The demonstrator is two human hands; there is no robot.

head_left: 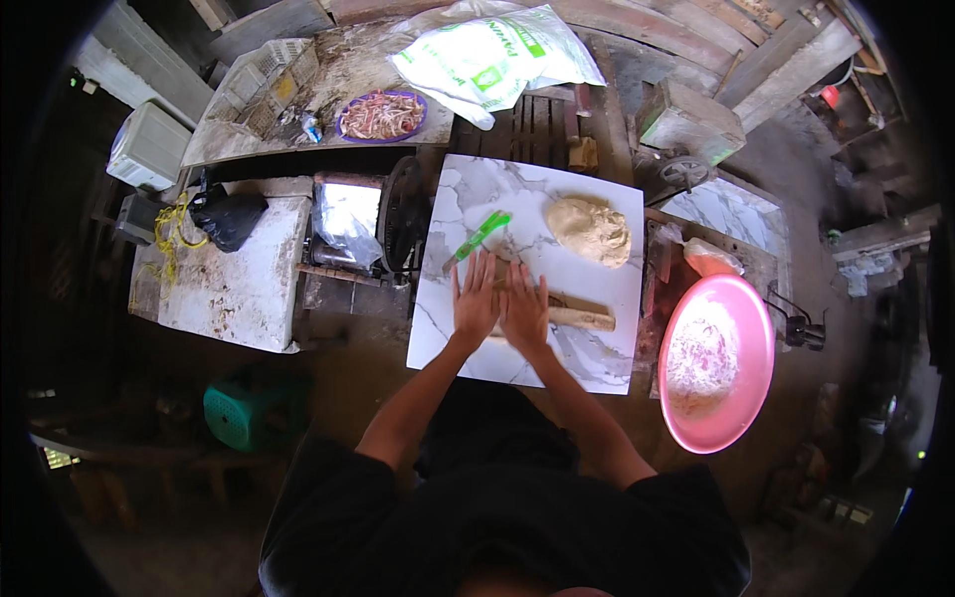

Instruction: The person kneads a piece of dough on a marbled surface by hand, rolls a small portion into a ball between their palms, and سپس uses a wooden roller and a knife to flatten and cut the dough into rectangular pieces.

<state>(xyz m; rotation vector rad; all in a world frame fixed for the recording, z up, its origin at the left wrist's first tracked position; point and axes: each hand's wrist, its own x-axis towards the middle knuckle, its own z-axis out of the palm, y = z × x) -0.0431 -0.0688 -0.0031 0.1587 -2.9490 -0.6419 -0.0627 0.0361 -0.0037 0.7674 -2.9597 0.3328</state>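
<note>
Side by side, my left hand [477,297] and my right hand [523,304] lie flat with fingers stretched out, on the white marble-patterned board [428,333]. Beneath and beside them is beige dough; a long dough roll [582,316] runs out to the right of my right hand. Part of the dough is hidden under my palms. A green-handled knife [485,234] lies just beyond my left fingertips. Toward the far right of the board rests a larger lump of beige dough [587,232].
A pink basin [761,358] of white powder stands at the right. On the left are a roller machine with a dark wheel [402,214], a black plastic bag [227,219] and a green stool [229,418]. Farther back sit a purple-rimmed plate [341,124], a crate [264,85] and a white sack [497,60].
</note>
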